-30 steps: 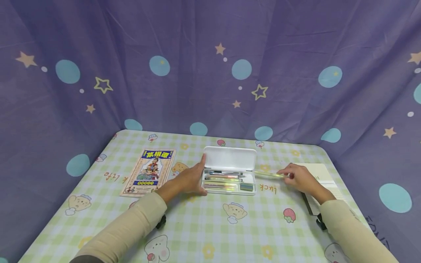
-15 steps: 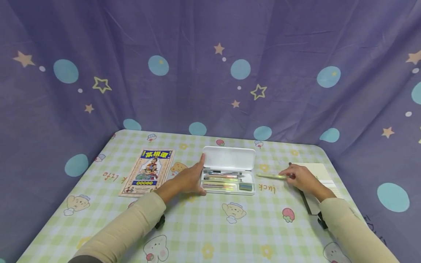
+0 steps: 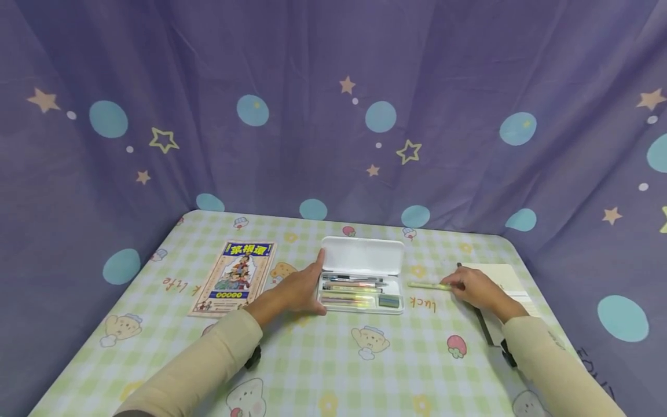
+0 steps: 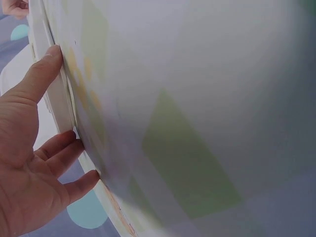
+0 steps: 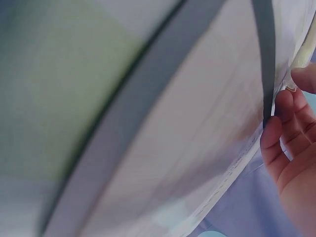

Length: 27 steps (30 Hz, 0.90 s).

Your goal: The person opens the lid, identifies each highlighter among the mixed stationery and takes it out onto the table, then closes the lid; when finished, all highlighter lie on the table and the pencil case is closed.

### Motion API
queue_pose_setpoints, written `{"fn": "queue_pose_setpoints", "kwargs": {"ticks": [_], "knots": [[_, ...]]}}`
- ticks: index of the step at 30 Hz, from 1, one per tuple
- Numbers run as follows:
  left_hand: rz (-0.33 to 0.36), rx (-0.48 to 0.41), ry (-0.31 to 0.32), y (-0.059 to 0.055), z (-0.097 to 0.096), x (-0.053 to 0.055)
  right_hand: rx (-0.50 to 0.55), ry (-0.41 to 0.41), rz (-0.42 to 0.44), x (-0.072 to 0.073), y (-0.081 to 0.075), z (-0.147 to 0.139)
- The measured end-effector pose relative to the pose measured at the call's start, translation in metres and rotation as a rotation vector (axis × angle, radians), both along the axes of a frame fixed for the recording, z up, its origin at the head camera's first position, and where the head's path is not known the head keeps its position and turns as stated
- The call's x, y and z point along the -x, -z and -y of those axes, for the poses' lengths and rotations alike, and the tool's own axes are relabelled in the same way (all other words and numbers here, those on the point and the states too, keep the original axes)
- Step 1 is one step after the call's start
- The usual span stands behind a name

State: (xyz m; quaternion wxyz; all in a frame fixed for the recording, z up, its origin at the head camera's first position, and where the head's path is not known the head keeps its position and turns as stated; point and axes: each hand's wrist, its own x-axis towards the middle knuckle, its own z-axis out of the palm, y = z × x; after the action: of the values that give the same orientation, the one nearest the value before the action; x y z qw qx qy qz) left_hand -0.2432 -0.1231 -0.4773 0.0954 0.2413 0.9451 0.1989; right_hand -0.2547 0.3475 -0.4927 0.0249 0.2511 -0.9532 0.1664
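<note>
In the head view a white pencil case (image 3: pixel 363 256) lies open, its lid tipped back. Several pens (image 3: pixel 351 287) and a small dark grey block (image 3: pixel 388 300) fill its tray. My left hand (image 3: pixel 299 288) is spread along the case's left side, thumb at the near corner and fingers up by the lid; the left wrist view shows these fingertips (image 4: pixel 69 140) against the side. To the right of the case, a slim yellow-green pen (image 3: pixel 424 285) points left, its right end pinched by my right hand (image 3: pixel 476 289). The right wrist view shows only part of this pen (image 5: pixel 305 49).
An open notebook (image 3: pixel 505 279) with a dark edge lies under and beside the right hand. At the left lies an illustrated booklet (image 3: pixel 234 278). Everything sits on a green checked tablecloth (image 3: pixel 312 359), with a purple curtain (image 3: pixel 312 58) behind.
The pen's left end has pulled away from the case's right edge and come slightly nearer, carried by the right hand. The left hand has stayed at the case.
</note>
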Motion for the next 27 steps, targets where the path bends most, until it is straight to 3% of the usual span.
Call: {"fn": "queue_pose_setpoints", "kwargs": {"ticks": [13,19,27], "knots": [[-0.003,-0.001,0.0,-0.001,-0.002,0.001,-0.062,0.006,-0.014,-0.002,-0.012,0.005],[0.0,0.01,-0.002,-0.001,-0.001,0.001,-0.042,0.008,-0.025,-0.003,-0.019,0.014],[0.005,0.005,-0.003,-0.002,-0.002,0.0,0.012,-0.034,-0.032,0.002,-0.018,0.042]]}}
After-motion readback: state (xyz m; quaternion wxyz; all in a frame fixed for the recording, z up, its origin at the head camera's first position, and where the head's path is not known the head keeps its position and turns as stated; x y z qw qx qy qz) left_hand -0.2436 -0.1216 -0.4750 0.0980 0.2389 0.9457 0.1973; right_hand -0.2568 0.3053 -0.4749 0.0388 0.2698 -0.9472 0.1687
